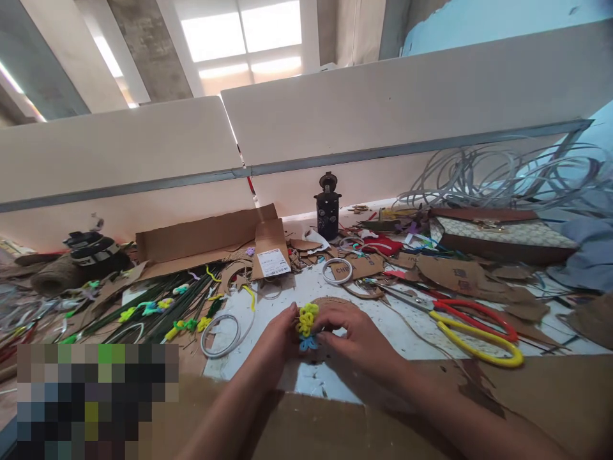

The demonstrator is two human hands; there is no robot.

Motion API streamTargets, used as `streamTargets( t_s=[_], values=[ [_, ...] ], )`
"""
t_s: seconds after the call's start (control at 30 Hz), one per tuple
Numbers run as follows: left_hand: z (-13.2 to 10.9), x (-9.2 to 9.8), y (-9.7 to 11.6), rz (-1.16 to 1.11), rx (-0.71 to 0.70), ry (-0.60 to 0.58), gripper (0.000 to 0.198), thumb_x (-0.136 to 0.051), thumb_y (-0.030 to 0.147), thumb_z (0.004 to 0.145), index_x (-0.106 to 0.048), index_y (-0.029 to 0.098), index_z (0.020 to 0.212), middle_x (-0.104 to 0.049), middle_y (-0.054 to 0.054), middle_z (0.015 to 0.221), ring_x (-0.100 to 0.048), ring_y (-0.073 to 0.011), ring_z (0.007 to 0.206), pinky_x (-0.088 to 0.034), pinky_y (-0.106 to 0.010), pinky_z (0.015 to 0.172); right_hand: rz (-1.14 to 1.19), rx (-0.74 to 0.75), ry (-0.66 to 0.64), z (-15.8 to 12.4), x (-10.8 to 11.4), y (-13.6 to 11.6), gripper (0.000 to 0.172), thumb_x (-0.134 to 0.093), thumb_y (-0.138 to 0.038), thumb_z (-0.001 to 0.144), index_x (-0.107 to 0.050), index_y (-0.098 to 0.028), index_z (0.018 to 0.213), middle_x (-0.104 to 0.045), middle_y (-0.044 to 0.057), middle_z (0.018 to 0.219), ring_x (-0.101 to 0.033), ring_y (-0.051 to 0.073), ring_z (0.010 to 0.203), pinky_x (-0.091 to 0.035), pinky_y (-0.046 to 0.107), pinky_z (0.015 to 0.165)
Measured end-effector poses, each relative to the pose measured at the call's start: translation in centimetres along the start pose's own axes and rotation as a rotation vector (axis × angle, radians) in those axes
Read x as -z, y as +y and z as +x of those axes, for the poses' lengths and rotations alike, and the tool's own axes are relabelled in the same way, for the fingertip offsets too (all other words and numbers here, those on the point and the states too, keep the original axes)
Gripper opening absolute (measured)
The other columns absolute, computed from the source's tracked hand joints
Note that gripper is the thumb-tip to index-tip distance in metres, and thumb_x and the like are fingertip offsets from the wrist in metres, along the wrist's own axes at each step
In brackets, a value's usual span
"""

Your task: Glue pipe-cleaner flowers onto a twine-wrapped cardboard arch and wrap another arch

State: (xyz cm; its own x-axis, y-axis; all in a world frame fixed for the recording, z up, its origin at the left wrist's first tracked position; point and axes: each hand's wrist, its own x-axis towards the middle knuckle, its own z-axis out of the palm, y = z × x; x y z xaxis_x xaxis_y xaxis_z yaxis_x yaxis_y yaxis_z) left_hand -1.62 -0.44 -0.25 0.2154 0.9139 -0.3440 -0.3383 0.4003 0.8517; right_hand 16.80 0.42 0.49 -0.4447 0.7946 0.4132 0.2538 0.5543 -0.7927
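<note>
head view: both bare hands meet above the white tabletop (pixel 282 295), just in front of the wearer. between them is a small looped piece (pixel 307 322), fuzzy yellow loops above and blue ones below. the left hand (pixel 278 333) grasps it from its left side, fingertips against the yellow part. the right hand (pixel 357 335) has its thumb and forefinger pinched on its right side, near where yellow meets blue; the other fingers curl over.

left of the hands lies a silvery ring (pixel 238 335), with dark green stems (pixel 156 303) beyond it, some topped with bright fuzzy bits. a second silvery ring (pixel 325 275) lies ahead of the hands. scissors (pixel 437 313) with one red and one yellow handle rest to the right. farther back are an open cardboard box (pixel 205 239), a dark bottle (pixel 328 216) standing upright with its lid raised, and a patterned handbag (pixel 502 236). brown cardboard (pixel 325 418) lies along the near edge.
</note>
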Motion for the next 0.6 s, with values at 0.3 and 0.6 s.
streamTargets(
  t_s=[0.3, 0.6],
  values=[
    [-0.7, 0.4, 0.1, -0.023, 0.026, -0.071, 0.043, -0.07, 0.052, 0.083, -0.063, 0.015, 0.104, -0.07, -0.01, 0.091, -0.068, -0.0214, 0.078, -0.057, -0.035, 0.07, 0.059, -0.154, 0.106, 0.4, 1.0, 0.5, 0.01, -0.062, -0.024, 0.087, -0.071, -0.023, 0.089, -0.073, 0.003, 0.091, -0.065, 0.02, 0.082, -0.049, 0.031, 0.075],
    [-0.1, 0.2, 0.3, -0.02, 0.096, -0.057, 0.05, -0.063, 0.062, 0.085, -0.067, 0.013, 0.099, -0.072, -0.012, 0.09, -0.068, -0.0204, 0.075, -0.053, -0.032, 0.071, -0.404, -0.18, 0.05, 1.0, 2.2, 3.8, 0.035, -0.06, -0.013, 0.082, -0.07, -0.022, 0.114, -0.071, 0.008, 0.12, -0.06, 0.027, 0.113, -0.043, 0.039, 0.096]
  ],
)
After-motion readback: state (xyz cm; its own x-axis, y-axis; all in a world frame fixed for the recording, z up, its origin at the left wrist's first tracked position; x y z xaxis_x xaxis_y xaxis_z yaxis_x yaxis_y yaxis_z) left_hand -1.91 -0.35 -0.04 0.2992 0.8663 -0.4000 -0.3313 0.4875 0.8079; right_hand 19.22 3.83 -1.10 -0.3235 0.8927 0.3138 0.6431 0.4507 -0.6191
